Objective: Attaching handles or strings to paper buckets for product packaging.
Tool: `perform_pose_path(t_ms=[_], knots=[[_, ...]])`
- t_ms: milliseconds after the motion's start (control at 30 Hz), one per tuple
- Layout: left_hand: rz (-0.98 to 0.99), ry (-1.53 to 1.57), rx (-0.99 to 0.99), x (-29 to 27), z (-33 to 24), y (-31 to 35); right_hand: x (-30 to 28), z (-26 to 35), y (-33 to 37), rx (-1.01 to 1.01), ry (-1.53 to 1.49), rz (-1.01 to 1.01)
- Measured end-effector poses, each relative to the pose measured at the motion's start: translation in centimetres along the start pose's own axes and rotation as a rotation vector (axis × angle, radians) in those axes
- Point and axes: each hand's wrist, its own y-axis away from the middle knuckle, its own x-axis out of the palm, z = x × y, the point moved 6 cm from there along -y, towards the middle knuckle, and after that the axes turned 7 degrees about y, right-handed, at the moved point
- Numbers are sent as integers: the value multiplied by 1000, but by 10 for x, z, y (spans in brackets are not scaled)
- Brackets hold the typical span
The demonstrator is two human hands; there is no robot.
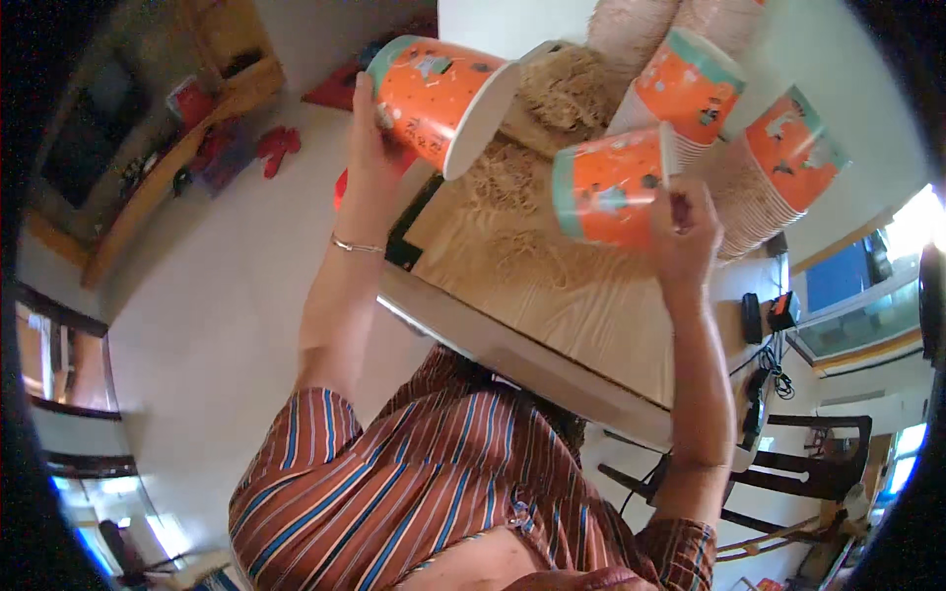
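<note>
My left hand (372,133) grips a large orange paper cup (432,97) with a green band, near its base. The cup lies tilted in the air, its white rim turned to the right. My right hand (687,225) is closed on the rim of a second orange paper cup (609,192), held sideways above the table with its green base toward the left. Behind it stand a nested stack of matching cups (700,84) and another leaning stack (788,148). Tan stringy strands (505,182) lie loose on the wood-grain table (581,320).
A container heaped with tan strands (567,89) stands at the table's back, beside more pale stacks (631,34). Black cables (778,379) hang by the right edge near a dark wooden chair (808,463). Red items (279,148) lie on the floor far left.
</note>
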Motion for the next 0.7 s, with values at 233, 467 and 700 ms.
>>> perform_pose_path(t_ms=[233, 467, 700], knots=[[64, 53, -89, -25, 14, 31, 19, 1, -9, -167, 280, 248], [8, 177, -188, -33, 12, 73, 56, -10, 3, -278, 438, 463], [-4, 109, -217, -23, 4, 113, 81, -33, 13, -287, 510, 526]])
